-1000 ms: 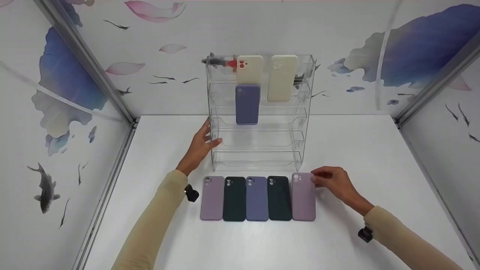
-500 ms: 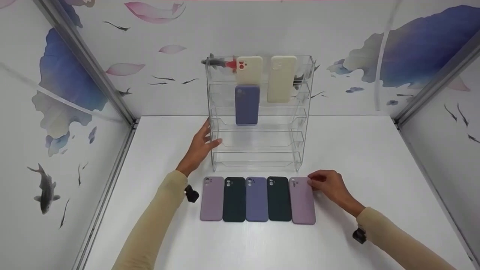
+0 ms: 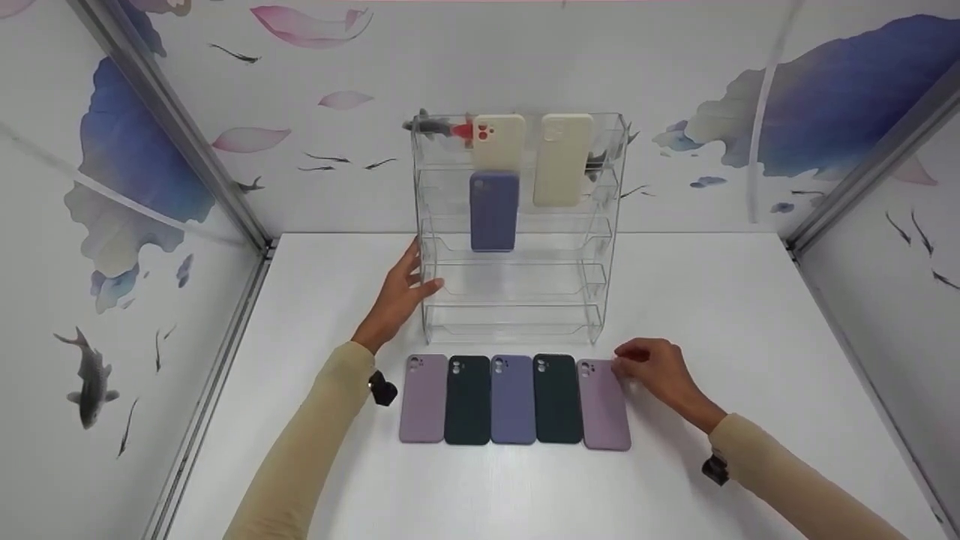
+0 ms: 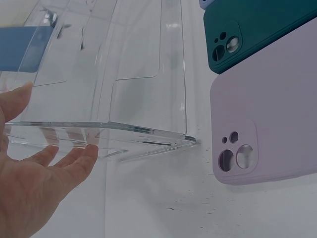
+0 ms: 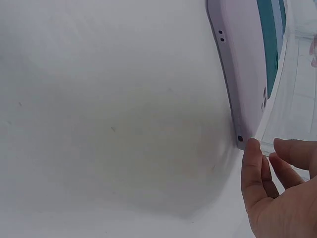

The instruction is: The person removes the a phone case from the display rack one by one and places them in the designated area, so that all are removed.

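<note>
In the head view, a clear rack (image 3: pixel 514 315) stands on the white table (image 3: pixel 345 480), with a left cream case (image 3: pixel 499 142), a right cream case (image 3: pixel 562 161) and a violet case (image 3: pixel 494 214) on its upper tiers. The left hand (image 3: pixel 396 296) is spread wide at its left side, thumb toward the front. Before the rack five cases lie in a row; the right hand (image 3: pixel 658 369) is at the upper right corner of the lilac case (image 3: pixel 604 409) at the right end, which lies slightly askew beside the dark green case (image 3: pixel 558 397). The left wrist view shows fairly straight fingers against the outside of the side panel (image 4: pixel 138 136), apparently steadying it. In the right wrist view one fingertip meets the lilac case's corner while the other tips stay apart from it, a narrow gap between; how firmly it presses, I cannot tell. The step in hand seems to be handling this case by its corner; squaring it to the row would call for a light nudge, lifting it for a closed pinch.
</note>
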### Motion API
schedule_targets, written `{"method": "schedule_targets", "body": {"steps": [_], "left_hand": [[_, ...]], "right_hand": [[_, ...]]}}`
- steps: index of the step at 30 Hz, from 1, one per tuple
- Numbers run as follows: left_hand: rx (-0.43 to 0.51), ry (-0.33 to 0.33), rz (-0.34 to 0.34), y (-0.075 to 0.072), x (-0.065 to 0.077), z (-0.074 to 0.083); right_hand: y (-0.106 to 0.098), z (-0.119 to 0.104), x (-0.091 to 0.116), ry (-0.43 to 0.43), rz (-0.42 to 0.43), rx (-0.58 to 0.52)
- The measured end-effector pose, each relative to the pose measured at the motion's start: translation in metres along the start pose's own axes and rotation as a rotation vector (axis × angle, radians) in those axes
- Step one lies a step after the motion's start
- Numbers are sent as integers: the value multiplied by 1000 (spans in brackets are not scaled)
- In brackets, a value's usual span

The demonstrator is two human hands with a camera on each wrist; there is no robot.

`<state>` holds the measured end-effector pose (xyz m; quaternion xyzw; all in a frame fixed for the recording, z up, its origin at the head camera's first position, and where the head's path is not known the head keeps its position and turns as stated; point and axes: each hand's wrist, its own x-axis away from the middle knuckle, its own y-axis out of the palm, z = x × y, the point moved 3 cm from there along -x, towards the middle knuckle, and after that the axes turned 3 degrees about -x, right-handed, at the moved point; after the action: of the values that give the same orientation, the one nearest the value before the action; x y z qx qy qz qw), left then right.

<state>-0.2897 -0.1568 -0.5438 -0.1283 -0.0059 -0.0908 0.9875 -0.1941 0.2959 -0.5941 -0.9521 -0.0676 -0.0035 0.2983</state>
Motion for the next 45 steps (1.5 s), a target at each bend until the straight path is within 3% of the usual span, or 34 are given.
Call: {"method": "schedule_targets", "body": {"steps": [13, 31, 45], "left_hand": [[24, 2, -7, 0, 0, -1], [-6, 5, 1, 1, 1, 0], [38, 7, -16, 0, -1, -1]], "right_hand": [[-25, -38, -10, -171, 80, 61], [-69, -98, -36, -294, 201, 25], [-78, -136, -56, -378, 221, 28]]}}
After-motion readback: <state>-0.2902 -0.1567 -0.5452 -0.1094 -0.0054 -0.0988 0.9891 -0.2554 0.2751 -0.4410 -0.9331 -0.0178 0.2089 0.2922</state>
